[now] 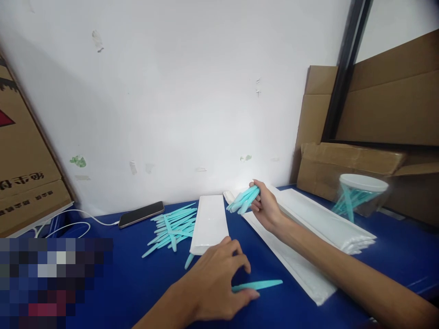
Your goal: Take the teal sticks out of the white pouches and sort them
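Holding teal sticks (244,199) in right fingers (256,205), left fingers (236,249) wide, tabletop (238,226) between packet (210,224) edges

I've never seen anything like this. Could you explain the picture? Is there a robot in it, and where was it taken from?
There is no robot here, just a person's two bare hands. The single picture comes from a camera worn on the head, looking forward and down.

The right hand holds a bundle of turquoise sticks above the table. The left hand is low over the blue tabletop, thumb and fingers apart around a single stick; whether they touch it is hard to tell.

Also on the table are a loose pile of sticks, a white packet, more white packets, a phone and a see-through container with sticks inside.
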`<state>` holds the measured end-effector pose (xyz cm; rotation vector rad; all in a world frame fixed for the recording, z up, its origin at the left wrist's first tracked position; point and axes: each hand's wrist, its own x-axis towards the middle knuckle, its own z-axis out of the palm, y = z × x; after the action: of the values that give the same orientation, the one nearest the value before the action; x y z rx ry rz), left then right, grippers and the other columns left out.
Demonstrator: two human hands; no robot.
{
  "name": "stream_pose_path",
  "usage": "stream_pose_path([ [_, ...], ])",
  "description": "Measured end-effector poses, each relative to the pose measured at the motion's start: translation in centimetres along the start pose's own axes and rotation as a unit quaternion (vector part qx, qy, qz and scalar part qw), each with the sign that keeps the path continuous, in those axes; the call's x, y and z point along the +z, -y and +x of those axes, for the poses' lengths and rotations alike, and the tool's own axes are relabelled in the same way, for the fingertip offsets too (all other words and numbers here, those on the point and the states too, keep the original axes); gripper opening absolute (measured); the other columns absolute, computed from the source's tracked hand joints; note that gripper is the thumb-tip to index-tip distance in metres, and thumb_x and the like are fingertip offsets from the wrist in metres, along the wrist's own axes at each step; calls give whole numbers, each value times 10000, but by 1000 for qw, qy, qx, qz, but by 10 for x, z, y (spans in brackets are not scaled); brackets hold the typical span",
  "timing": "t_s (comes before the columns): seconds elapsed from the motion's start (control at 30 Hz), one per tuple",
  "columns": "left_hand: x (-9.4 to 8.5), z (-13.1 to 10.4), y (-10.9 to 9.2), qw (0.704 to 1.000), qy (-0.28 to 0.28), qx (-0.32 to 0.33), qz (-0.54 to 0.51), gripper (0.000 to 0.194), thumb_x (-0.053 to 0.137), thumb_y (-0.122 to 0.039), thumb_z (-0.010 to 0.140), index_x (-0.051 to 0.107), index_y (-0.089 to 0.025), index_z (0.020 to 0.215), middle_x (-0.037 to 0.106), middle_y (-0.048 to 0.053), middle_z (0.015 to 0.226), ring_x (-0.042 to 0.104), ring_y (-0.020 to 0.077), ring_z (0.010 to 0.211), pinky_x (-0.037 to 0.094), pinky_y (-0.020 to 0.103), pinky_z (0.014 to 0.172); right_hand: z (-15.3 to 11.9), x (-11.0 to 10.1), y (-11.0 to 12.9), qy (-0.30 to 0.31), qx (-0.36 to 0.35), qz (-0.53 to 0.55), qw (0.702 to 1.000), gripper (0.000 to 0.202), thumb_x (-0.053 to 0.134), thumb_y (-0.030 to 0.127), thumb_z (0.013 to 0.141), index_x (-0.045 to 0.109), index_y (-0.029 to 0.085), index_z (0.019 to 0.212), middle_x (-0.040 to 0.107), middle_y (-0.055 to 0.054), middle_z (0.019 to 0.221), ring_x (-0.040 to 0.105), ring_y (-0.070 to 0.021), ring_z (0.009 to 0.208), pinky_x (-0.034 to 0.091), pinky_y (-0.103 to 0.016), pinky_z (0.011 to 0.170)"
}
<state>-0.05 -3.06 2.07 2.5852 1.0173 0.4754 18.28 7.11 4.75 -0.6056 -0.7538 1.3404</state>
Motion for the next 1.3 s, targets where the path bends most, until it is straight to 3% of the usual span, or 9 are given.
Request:
stream_pose_path([
  [0.13,8,0,-6,994,4,51,97,84,581,-270,922,594,-216,984,607,18,1004,566,193,972,447,326,866,-4,2,-1,15,-8,-14,1000,248,608,328,890,528,192,700,232,116,458,146,-54,397,193,-168,330],
  [0.3,16,6,-1,968,-16,116,222,92,500,-234,973,574,-179,972,632,51,961,571,201,885,448,315,756,-8,4,-1,30,-6,-29,999,274,621,355,890,520,192,694,238,113,463,160,-52,399,195,-163,332],
  [0.4,14,8,2,977,-23,101,185,127,418,-218,1008,542,-193,995,644,36,937,581,183,824,437,310,748,-6,3,2,23,5,-4,1000,259,631,337,882,523,189,699,243,118,457,161,-46,386,191,-160,322],
  [0.53,1,5,2,990,-26,23,139,228,287,-261,1044,511,-216,1039,616,-3,755,540,169,636,367,303,620,2,-1,9,0,48,65,997,221,593,277,898,527,183,710,238,125,437,157,-37,354,189,-153,307],
  [0.63,-4,-2,-2,995,-5,3,95,168,430,-369,1002,531,-238,1034,639,-6,843,575,170,724,375,302,677,5,-3,12,-13,52,77,996,227,569,252,905,513,185,695,239,125,427,163,-34,339,192,-146,301],
  [0.77,4,-7,-12,995,56,46,65,358,688,-524,825,563,-256,1028,631,-18,1026,602,184,909,390,288,736,5,-3,9,-22,56,73,996,223,569,254,911,521,186,704,242,125,418,175,-34,338,195,-138,300],
  [0.93,14,-3,-18,978,35,90,187,98,560,-298,942,550,-206,973,622,3,982,592,171,837,357,294,606,0,-2,2,-10,66,63,996,213,594,263,903,539,184,713,251,122,425,180,-39,352,211,-151,309],
  [1.07,15,1,-13,948,14,124,293,160,419,-254,1003,551,-171,968,620,46,918,572,199,761,334,323,558,0,-3,0,-8,63,58,996,227,595,265,905,533,183,702,237,124,421,168,-39,353,200,-158,308],
  [1.3,11,4,-8,983,-18,72,166,168,374,-235,1029,539,-206,1027,675,12,900,615,172,722,395,296,630,3,-5,1,-2,64,65,996,226,579,259,907,525,182,701,241,126,415,152,-40,346,192,-154,301],
])
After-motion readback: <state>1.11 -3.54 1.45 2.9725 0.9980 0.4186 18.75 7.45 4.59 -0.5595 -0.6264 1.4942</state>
